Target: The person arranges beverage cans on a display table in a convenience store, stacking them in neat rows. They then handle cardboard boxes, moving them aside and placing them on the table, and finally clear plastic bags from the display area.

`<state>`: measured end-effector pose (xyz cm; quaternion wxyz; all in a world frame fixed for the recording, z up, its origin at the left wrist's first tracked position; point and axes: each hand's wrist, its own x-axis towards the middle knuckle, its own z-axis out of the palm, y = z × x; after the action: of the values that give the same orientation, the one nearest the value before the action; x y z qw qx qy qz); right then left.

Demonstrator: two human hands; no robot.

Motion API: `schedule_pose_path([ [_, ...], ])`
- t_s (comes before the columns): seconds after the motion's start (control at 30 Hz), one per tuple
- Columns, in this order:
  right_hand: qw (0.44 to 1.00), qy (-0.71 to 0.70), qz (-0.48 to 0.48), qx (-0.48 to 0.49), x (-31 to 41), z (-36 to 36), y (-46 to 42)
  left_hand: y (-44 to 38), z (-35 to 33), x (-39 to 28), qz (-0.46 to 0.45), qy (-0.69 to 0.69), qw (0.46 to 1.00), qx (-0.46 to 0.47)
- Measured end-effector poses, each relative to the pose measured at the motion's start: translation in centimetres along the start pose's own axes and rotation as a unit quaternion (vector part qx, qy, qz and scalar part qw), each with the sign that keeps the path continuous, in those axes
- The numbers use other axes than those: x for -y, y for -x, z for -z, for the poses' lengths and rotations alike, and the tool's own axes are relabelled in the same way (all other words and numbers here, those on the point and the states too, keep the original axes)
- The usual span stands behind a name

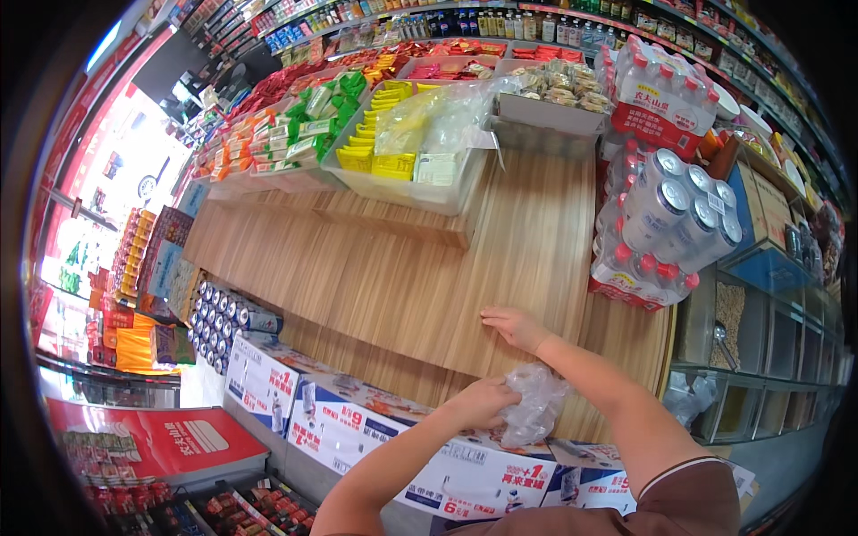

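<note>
My left hand [484, 403] is curled at the edge of a crumpled clear plastic bag [536, 407], gripping it near the front of the wooden display stand. Farther in, my right hand [517, 328] rests on the bare wood-grain top [402, 288] with its fingers extended and nothing visible in them. The right forearm passes just above the bag and covers a little of it. Behind a raised wooden step [395, 221] is a translucent plastic bin [429, 191] of yellow snack packets [375, 164], partly covered by a clear plastic sheet [436, 117].
Shrink-wrapped cans [684, 208] and bottled-water packs [660, 100] are stacked along the right edge. Green-and-white packets [308, 127] fill bins at back left. Blue-and-silver cans [224, 321] stand beyond the left front. Printed beer cartons [375, 442] line the front. Grain bins [730, 321] stand right.
</note>
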<state>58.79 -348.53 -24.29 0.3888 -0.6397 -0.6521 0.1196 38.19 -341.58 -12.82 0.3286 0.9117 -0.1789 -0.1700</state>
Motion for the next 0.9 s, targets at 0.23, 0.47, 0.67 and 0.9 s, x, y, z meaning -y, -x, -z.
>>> schedule_pose_path([
  [0.23,0.971,0.07,-0.149,-0.171,1.7,0.7,-1.7,10.4,1.0,-10.7,0.13,0.079,0.918,-0.367],
  [0.47,0.981,-0.008,-0.158,-0.113,-1.6,0.8,-4.6,21.7,-4.1,-15.7,0.296,0.232,0.56,-0.738],
  [0.67,0.998,0.061,-0.002,0.002,2.9,-0.4,1.7,25.3,-4.8,-18.4,0.307,0.27,0.495,-0.766],
  [0.9,0.979,0.202,-0.006,-0.002,6.1,4.1,12.9,26.7,-6.8,-19.6,0.295,0.265,0.535,-0.746],
])
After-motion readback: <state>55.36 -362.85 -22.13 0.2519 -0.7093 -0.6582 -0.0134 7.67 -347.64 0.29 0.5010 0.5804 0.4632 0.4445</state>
